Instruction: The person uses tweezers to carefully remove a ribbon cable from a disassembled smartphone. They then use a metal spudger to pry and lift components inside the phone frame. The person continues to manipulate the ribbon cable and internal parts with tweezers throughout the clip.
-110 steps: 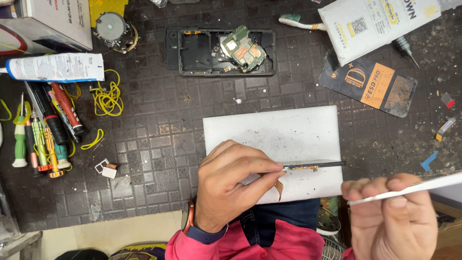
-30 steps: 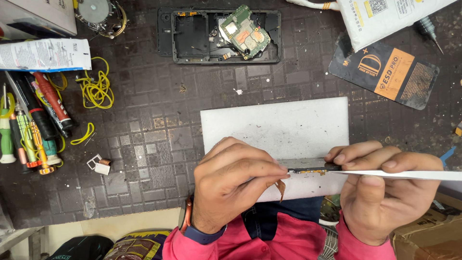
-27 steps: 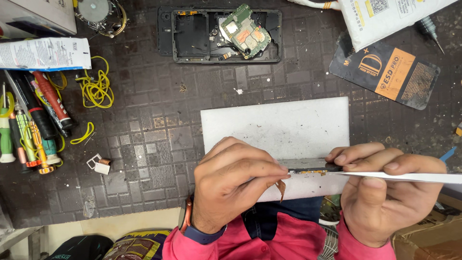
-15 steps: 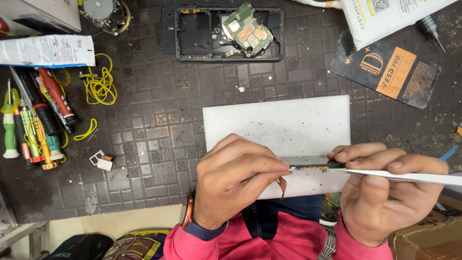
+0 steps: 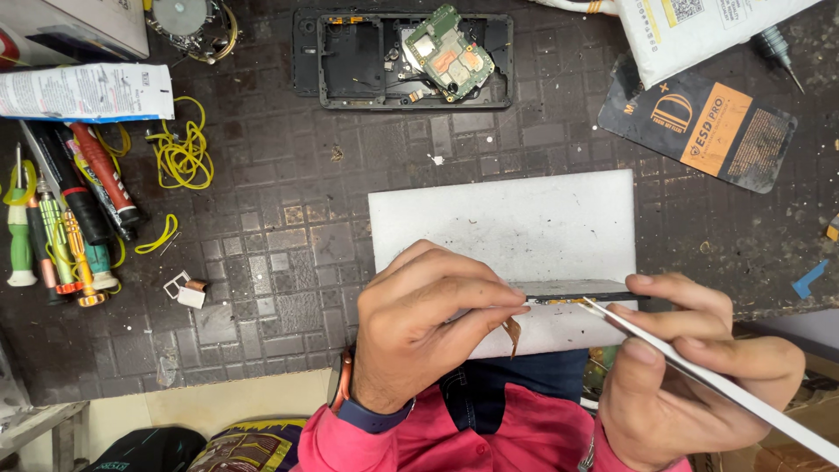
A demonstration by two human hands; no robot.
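Over white pad: left hand pinched thin panel edgewise; right hand fingers gripped white pry tool, tip at edge. Separation looked barely begun.

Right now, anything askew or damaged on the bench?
Yes. The green circuit board sits tilted, lifted out of the opened phone frame. A brown ribbon strip dangles loose from the thin panel that the left hand holds while the right hand works a flat white tool at it.

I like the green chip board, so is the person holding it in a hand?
No, the green circuit board lies in the black phone frame at the mat's far edge, away from the left hand and right hand.
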